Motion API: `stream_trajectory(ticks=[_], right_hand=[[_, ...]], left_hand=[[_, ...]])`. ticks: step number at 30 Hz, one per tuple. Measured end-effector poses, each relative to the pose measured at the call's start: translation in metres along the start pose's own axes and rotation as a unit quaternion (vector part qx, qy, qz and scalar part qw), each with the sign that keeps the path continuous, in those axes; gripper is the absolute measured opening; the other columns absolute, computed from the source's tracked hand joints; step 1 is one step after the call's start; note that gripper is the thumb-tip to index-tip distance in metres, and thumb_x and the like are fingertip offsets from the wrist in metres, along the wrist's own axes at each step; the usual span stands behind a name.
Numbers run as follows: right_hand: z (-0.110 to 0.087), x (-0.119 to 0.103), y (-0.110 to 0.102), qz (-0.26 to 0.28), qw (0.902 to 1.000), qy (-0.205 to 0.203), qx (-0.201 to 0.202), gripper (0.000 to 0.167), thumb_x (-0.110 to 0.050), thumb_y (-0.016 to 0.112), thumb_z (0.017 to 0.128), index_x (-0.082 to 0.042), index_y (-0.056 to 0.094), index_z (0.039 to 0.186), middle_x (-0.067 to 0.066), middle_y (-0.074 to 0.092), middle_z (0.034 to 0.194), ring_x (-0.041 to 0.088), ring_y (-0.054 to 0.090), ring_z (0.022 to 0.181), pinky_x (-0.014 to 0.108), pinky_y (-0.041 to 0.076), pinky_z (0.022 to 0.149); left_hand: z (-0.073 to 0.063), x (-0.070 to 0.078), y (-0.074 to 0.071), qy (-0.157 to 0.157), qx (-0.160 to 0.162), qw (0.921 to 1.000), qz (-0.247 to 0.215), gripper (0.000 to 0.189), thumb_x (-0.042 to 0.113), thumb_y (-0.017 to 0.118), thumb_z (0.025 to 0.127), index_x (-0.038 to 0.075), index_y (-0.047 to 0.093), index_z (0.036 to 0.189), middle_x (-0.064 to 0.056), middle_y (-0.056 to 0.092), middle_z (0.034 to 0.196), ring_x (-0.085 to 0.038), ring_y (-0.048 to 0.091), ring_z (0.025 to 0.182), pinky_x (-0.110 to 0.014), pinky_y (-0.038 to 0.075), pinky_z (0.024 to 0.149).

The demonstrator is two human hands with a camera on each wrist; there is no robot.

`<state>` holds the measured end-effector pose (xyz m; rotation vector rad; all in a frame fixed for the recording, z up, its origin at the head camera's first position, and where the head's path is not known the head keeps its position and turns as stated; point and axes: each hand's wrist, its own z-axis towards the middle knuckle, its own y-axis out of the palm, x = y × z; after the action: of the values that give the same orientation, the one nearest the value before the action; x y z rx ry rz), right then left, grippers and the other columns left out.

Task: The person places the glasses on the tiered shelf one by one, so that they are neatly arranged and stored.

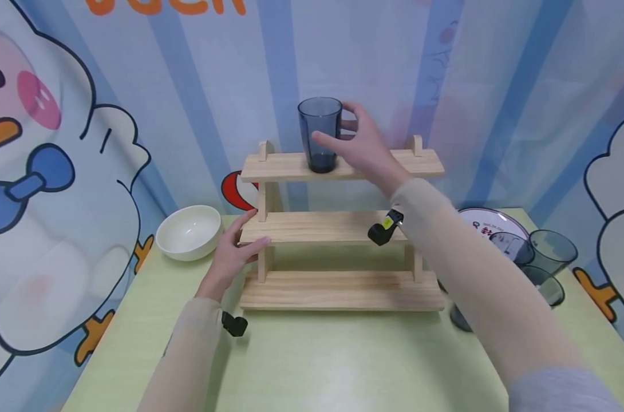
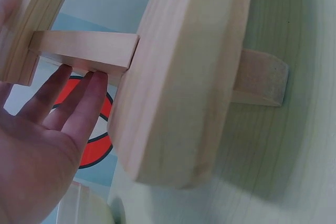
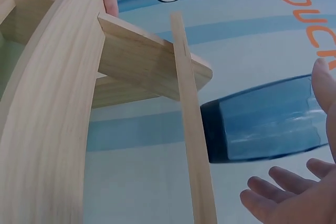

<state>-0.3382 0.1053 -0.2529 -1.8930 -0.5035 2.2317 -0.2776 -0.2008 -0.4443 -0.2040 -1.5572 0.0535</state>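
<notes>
Right hand (image 1: 362, 146) first: you are holding its fingers apart around the right side of the blue-grey glass (image 1: 316, 123), thumb lying across the near side, other fingertips showing short of the glass wall in the right wrist view; whether the thumb is touching, cannot tell. Taking the wooden rack (image 1: 338, 292) as landmark, the glass is standing on its top shelf (image 1: 273, 167), a little left of centre, base close to the front edge. From your right palm it is lying toward the rack's left end, between thumb and fingers; its long axis is running up from the shelf, near upright, mouth uppermost. Your right hand is being the nearer by far: your left hand (image 1: 232, 254) is gripping the left end of the rack's middle shelf (image 1: 317, 228), fingertips touching the left upright (image 2: 86, 43) beneath it. Outward: the top shelf is running on as flat, pale board to both sides of the glass, and the striped backdrop (image 1: 229, 86) is hanging behind the rack. The rack is standing on a pale green table (image 1: 312, 366); a white bowl (image 1: 188, 232) is resting left of it, and a printed plate (image 1: 489, 220) and several grey glasses (image 1: 553, 252) are showing right of it, partly behind your right sleeve (image 1: 446, 229).
</notes>
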Motion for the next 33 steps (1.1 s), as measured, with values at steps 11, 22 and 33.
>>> stream_trajectory(ticks=[11,22,33], right_hand=[[-0.036,0.009,-0.045,-0.049,0.9975,-0.018,-0.048,0.099,-0.057,0.081,0.087,-0.032,0.027,0.166,0.000,0.040,0.166,0.022,0.042,0.151,0.048,0.041,0.119],[-0.084,0.028,-0.094,-0.059,0.9958,-0.044,-0.055,0.086,-0.038,0.081,0.094,-0.024,0.034,0.164,0.008,0.045,0.163,0.031,0.043,0.150,0.052,0.035,0.122],[-0.136,0.054,-0.145,-0.118,0.9922,-0.033,-0.022,0.081,-0.033,0.077,0.098,-0.031,0.032,0.165,0.008,0.041,0.166,0.033,0.040,0.151,0.057,0.036,0.119]], left_hand=[[-0.001,0.003,-0.001,0.008,0.008,0.9999,-0.001,0.077,0.028,0.082,0.095,0.042,0.043,0.159,-0.015,0.044,0.158,-0.033,0.065,0.122,-0.045,0.059,0.096],[-0.003,0.003,0.000,0.006,0.005,1.0000,0.005,0.076,0.030,0.082,0.095,0.042,0.043,0.159,-0.012,0.031,0.168,-0.035,0.063,0.125,-0.049,0.057,0.100],[0.000,0.000,0.000,0.002,0.003,0.9999,0.012,0.076,0.033,0.081,0.095,0.044,0.042,0.159,-0.013,0.042,0.160,-0.037,0.063,0.125,-0.053,0.056,0.100]])
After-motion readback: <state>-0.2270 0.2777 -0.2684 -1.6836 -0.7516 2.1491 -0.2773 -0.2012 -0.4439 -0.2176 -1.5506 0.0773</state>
